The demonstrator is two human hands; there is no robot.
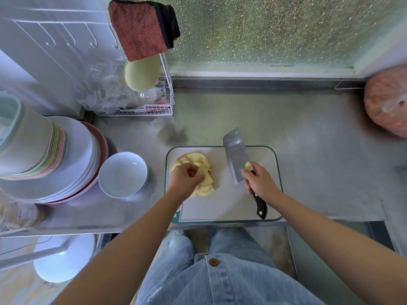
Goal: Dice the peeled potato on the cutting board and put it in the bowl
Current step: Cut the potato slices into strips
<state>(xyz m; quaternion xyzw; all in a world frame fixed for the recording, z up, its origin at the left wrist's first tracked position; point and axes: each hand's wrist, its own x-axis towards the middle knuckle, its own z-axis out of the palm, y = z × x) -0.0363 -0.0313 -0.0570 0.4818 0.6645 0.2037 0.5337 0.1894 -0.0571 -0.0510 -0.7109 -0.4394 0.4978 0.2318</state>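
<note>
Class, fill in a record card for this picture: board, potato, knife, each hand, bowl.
cutting board: on the steel counter
potato slices: piled on the board's left part, not yet diced
cleaver: over the board, right of the slices
right hand: grips the cleaver's handle
left hand: fingers curled, on the slices; grip unclear
bowl: white, left of the board, no potato inside

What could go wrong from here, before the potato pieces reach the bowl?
The left hand lies on the potato slices, close to the cleaver held by the right hand: slices could slide and fingers be nicked.
The cutting board reaches the edge of the counter and might shift.
The bowl stands apart from it; pieces may spill.
</note>
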